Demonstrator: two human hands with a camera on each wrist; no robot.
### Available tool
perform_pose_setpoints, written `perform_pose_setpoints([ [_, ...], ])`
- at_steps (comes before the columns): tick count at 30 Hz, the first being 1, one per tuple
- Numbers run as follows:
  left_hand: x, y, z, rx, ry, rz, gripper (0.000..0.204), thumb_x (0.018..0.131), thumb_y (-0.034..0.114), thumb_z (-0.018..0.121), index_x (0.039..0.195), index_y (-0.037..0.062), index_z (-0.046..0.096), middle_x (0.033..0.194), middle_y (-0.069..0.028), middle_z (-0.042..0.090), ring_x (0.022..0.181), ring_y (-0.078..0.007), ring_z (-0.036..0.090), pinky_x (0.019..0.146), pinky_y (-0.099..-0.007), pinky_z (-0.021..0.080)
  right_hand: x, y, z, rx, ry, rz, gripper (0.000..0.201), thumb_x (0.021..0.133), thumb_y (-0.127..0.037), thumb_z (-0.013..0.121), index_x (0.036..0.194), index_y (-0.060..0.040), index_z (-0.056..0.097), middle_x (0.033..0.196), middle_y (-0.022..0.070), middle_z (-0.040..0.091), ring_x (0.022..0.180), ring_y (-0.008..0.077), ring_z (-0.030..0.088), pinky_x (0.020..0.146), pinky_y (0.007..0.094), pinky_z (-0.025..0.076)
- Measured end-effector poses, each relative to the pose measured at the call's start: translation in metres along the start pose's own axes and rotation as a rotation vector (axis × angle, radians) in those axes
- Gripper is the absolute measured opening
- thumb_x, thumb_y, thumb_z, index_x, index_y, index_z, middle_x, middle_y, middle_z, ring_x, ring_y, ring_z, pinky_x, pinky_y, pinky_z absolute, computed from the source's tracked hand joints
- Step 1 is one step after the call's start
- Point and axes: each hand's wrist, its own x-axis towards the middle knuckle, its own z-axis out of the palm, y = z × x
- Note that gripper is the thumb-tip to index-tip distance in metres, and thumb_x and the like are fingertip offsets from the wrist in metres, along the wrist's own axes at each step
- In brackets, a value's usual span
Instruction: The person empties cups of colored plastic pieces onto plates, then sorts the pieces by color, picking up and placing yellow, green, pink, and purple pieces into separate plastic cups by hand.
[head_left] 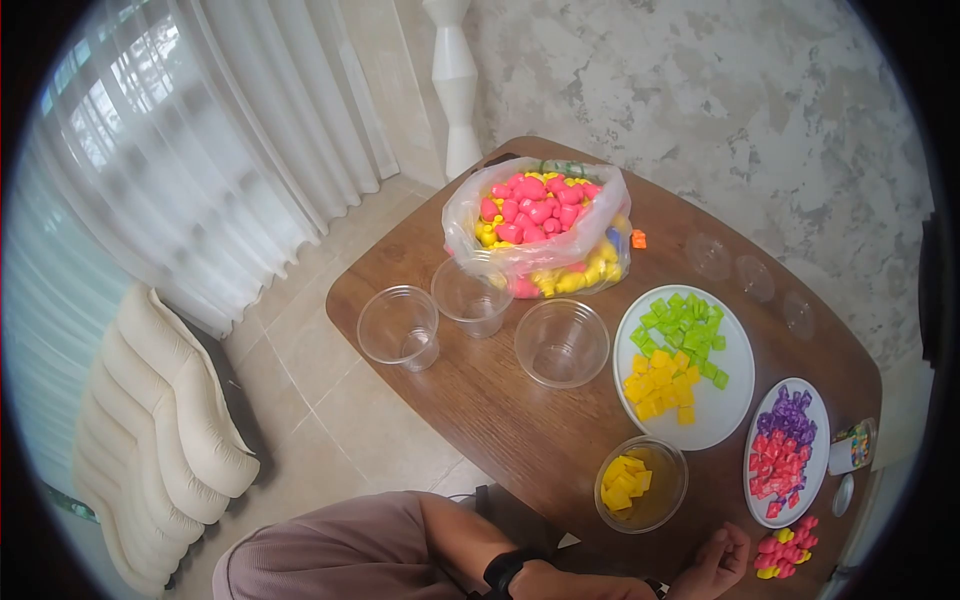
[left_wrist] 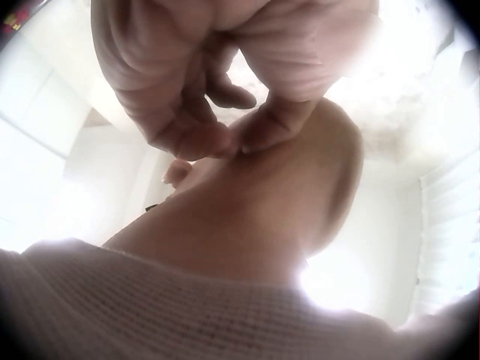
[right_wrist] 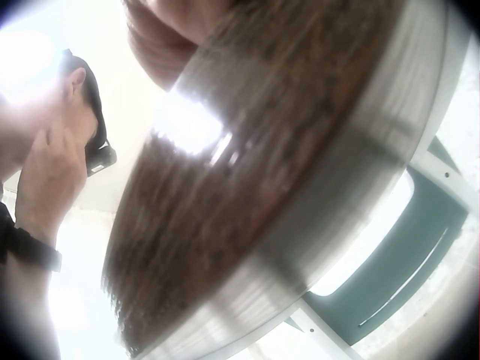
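My right hand (head_left: pixel 715 562) rests on the wooden table near its front edge, fingers loosely bent, with nothing seen in it. Right beside it lies a cluster of pink and yellow pieces (head_left: pixel 787 548). A clear plastic cup (head_left: pixel 680 510) with yellow square pieces (head_left: pixel 625 482) stands just beyond it. My left hand (left_wrist: pixel 169 64) is raised to the face, and its loosely bent fingertips and thumb touch the skin. In the right wrist view this raised left hand (right_wrist: pixel 51 180) shows at the chin, above a black wristband (right_wrist: pixel 34 247).
Green and yellow squares lie on a white round plate (head_left: pixel 725 415). An oval plate (head_left: pixel 818 455) bears purple and red pieces. Several clear cups (head_left: pixel 398 325) stand left, before a plastic bag (head_left: pixel 465 215) of pink and yellow pieces. Clear lids (head_left: pixel 755 278) lie along the far edge.
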Motion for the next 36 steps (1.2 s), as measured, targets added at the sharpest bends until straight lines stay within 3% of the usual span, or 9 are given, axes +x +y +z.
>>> perform_pose_setpoints([
  [12, 0.000, -0.008, 0.000, -0.009, 0.005, 0.008, 0.047, 0.086, 0.017, 0.085, 0.121, -0.0044, 0.062, 0.115, -0.0125, 0.070, 0.102, -0.0182, 0.066, 0.083, -0.0324, 0.055, 0.001, 0.002, 0.000, 0.026, -0.016, -0.073, 0.011, 0.097, -0.006, 0.068, 0.103, 0.0031, 0.071, 0.070, -0.0028, 0.049, 0.064, 0.0074, 0.042, 0.059, 0.0214, 0.033],
  [36, 0.009, -0.011, -0.004, -0.020, 0.003, 0.014, 0.045, 0.087, 0.017, 0.084, 0.120, -0.0041, 0.062, 0.114, -0.0122, 0.070, 0.101, -0.0179, 0.066, 0.083, -0.0319, 0.055, 0.000, 0.000, -0.002, 0.003, -0.017, -0.026, 0.012, 0.097, 0.000, 0.062, 0.103, 0.0022, 0.072, 0.072, -0.0025, 0.051, 0.065, 0.0073, 0.044, 0.060, 0.0210, 0.035],
])
